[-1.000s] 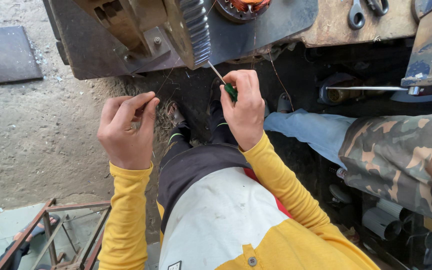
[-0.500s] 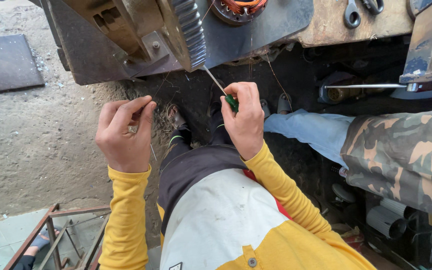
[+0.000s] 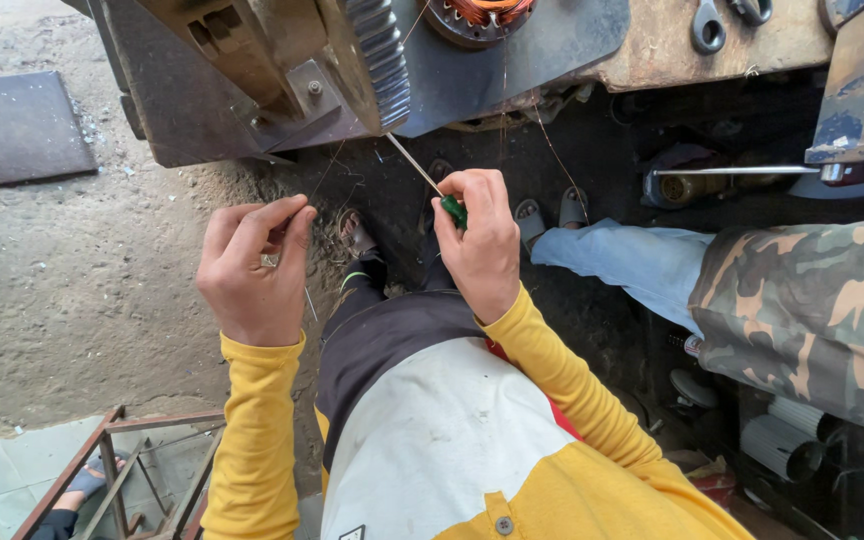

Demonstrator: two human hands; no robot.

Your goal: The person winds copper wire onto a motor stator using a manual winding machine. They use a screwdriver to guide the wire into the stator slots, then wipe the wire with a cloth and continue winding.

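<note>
Right hand (image 3: pixel 482 245) is just right of centre, fist closed around a small screwdriver with a green handle (image 3: pixel 454 211). Its thin shaft runs up and to the left toward the toothed gear (image 3: pixel 377 55) on the rusty machine (image 3: pixel 252 90) across the top of the frame. I can't tell whether the tip actually touches the gear.

Left hand (image 3: pixel 252 265) sits left of centre, fingers pinched together on a thin strand of wire (image 3: pixel 324 180) (really hard to make out against the dirt) that leads up toward the machine. Both arms are in yellow sleeves.

At the very top centre there's a copper winding (image 3: pixel 480 12), with more fine strands hanging down from it. A couple of spanners (image 3: pixel 709 25) lie on the metal ledge at the upper right. Another person's leg in blue jeans (image 3: pixel 632 262) and a camouflage sleeve (image 3: pixel 812 310) come in from the right edge. A flat metal plate (image 3: pixel 20 125) lies on the ground at the upper left.
</note>
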